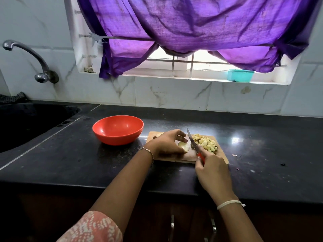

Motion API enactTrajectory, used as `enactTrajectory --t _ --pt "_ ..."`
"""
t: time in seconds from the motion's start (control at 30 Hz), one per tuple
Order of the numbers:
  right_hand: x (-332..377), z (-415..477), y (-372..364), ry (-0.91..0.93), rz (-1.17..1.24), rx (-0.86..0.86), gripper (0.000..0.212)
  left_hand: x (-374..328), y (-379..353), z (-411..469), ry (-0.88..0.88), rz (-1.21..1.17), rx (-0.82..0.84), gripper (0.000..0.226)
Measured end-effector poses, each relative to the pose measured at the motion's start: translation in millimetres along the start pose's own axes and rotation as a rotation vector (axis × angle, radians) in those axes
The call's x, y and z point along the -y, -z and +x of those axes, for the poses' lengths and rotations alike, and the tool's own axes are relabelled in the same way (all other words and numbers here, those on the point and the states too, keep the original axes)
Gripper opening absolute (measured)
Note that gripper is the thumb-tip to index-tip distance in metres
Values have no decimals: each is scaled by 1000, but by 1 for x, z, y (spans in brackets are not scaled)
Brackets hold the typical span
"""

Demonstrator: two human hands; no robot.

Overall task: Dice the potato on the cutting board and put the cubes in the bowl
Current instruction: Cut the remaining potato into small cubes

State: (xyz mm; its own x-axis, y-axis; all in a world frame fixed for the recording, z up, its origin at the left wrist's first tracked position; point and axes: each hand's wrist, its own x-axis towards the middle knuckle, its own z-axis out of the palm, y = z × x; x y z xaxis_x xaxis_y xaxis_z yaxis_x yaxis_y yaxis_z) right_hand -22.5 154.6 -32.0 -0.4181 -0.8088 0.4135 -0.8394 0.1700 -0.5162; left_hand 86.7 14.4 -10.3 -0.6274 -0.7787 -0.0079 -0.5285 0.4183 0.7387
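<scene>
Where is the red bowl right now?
In the head view, the red bowl sits on the black counter left of centre, just left of the cutting board and right of the sink.

The cutting board (176,157) is pale, matt wood, and the potato (184,146) on it shows a smooth, pale cut face. The bowl (118,130) is smooth red plastic with a soft gloss. The knife (192,140) has a bright metal blade. The counter (262,145) is dark, speckled, polished stone. The tap (26,53) is shiny metal, and the curtain (192,23) is thin, creased cloth.

Potato (185,146) partly beneath left hand (167,144)
</scene>
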Motion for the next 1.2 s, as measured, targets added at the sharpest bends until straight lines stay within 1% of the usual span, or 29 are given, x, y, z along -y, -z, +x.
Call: enactTrajectory --t 0.17,0.27,0.37,0.5,0.7,0.9,1.1,1.2 --pt "1 0 1 -4 -17 0 45 0 -9 1 -18 128 -133 68" --pt "0 -2 3 16 -20 5 45 4 -14 3 -35 191 -248 75" --pt "1 -5 5 38 -5 -9 44 9 -15 3 -47 204 -312 83" --pt "1 -8 6 50 -43 1 46 15 -9 2 -26 140 -298 90" --pt "-1 -10 5 84 -133 26 47 20 -12 3 -34 86 -321 88" --pt "-3 -15 4 113 -202 25 51 19 -12 1 -32 62 -303 86" --pt "-3 -17 -1 121 -251 44 56 20 -12 2 -19 13 -298 86" --pt "-3 -14 -6 143 -258 61 57 21 -12 4 -14 9 -301 83"
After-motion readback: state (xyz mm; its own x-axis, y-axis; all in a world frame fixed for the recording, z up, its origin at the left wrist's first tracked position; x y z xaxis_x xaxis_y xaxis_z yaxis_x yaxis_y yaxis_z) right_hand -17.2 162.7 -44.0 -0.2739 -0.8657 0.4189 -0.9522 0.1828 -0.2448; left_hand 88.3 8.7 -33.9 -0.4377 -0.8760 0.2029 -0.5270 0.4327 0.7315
